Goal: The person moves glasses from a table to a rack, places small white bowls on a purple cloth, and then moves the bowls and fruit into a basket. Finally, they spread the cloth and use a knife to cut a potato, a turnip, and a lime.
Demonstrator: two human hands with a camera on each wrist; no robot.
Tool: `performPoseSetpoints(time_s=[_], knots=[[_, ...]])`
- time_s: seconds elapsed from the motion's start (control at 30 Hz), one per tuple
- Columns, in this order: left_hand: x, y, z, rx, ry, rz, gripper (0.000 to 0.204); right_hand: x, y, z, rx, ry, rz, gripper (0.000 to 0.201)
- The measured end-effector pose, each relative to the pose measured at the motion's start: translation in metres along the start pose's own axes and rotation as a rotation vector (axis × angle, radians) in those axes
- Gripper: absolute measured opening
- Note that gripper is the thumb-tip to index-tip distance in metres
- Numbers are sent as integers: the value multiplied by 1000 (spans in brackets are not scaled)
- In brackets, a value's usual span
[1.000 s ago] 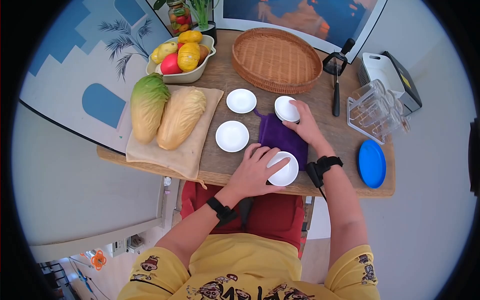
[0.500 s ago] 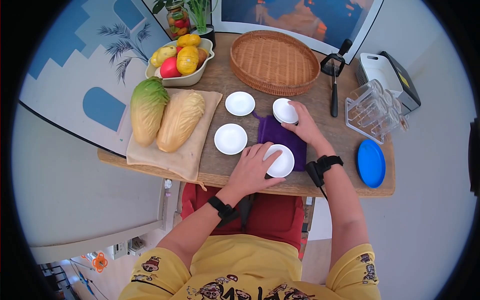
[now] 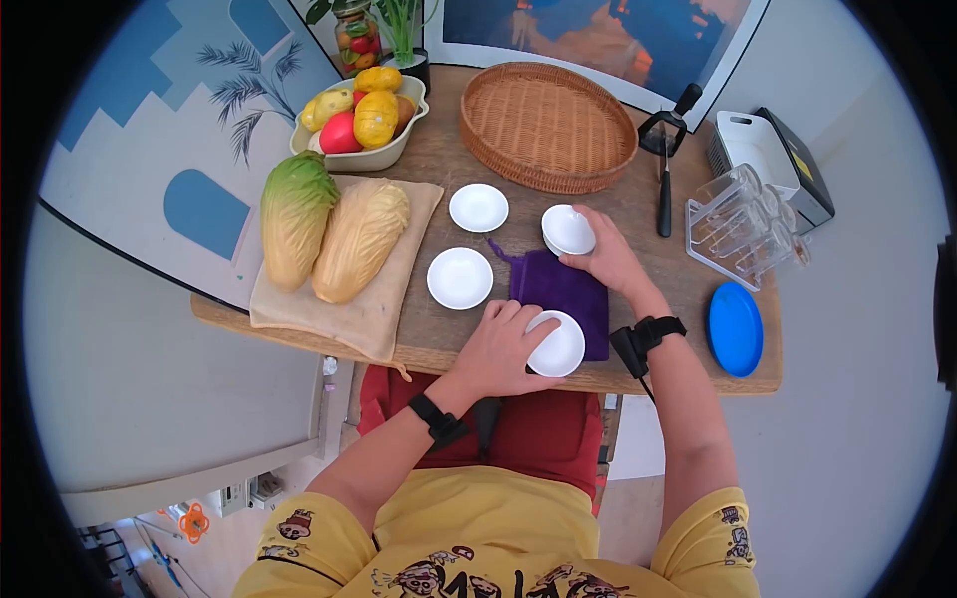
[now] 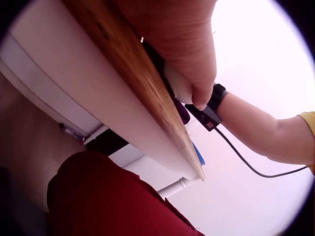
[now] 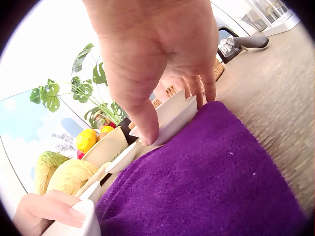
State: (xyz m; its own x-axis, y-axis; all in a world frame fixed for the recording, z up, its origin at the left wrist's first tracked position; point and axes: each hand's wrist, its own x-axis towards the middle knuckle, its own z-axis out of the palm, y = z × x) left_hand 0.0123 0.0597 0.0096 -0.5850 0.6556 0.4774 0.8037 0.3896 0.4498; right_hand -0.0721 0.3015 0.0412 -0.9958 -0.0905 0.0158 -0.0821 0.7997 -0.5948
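My left hand point(image 3: 493, 351) grips a small white bowl point(image 3: 556, 345) by its rim at the table's front edge, overlapping the purple drawstring pouch point(image 3: 560, 284). Just behind the pouch, my right hand point(image 3: 610, 257) holds two nested white bowls point(image 3: 569, 230), thumb and fingers at opposite sides of the rim. The right wrist view shows these stacked bowls point(image 5: 172, 118) tilted at the pouch's far edge point(image 5: 197, 162). Two shallow white dishes sit to the left, one farther back point(image 3: 478, 208) and one nearer point(image 3: 460, 278). Most of the left-hand bowl is hidden in the left wrist view.
Two cabbages point(image 3: 359, 239) lie on a beige cloth bag point(image 3: 374, 324) at left, below a fruit bowl point(image 3: 384, 157). A round wicker tray point(image 3: 548, 125) is at the back. Right are a black-handled utensil point(image 3: 665, 204), a glass rack point(image 3: 723, 254) and a blue plate point(image 3: 736, 329).
The purple pouch has slid toward the front edge. My right hand's bowls have come slightly nearer and tilted. The left-hand bowl went slightly left and back, then forward again.
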Motion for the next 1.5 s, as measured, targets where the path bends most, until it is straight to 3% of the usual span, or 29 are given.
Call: performPoseSetpoints(time_s=[0.2, 0.27, 0.5, 0.67, 0.77, 1.0, 1.23, 1.5], knots=[[-2, -1, 0, -40, -26, 6, 70, 8, 24, 7, -51, 125, 4, 81], [-2, -2, 0, -37, -23, 19, 71, 9, 27, 5, -21, 69, -102, 81], [-2, -1, 3, -1, 17, 62, 76, -12, 19, 5, -54, 113, -28, 83], [3, -3, 10, 3, 47, -87, 77, -42, 10, 16, 0, 470, -67, 61], [4, -2, 11, 25, 18, -88, 72, -65, 4, 27, -2, 484, 8, 47], [0, -1, 9, 56, 30, -23, 69, -108, -6, 45, -147, 420, -41, 34], [1, 3, 5, 87, 38, 23, 66, -128, -12, 49, -129, 310, -94, 46], [0, -2, 5, -11, -29, -51, 60, -134, -11, 47, -84, 327, -68, 42]])
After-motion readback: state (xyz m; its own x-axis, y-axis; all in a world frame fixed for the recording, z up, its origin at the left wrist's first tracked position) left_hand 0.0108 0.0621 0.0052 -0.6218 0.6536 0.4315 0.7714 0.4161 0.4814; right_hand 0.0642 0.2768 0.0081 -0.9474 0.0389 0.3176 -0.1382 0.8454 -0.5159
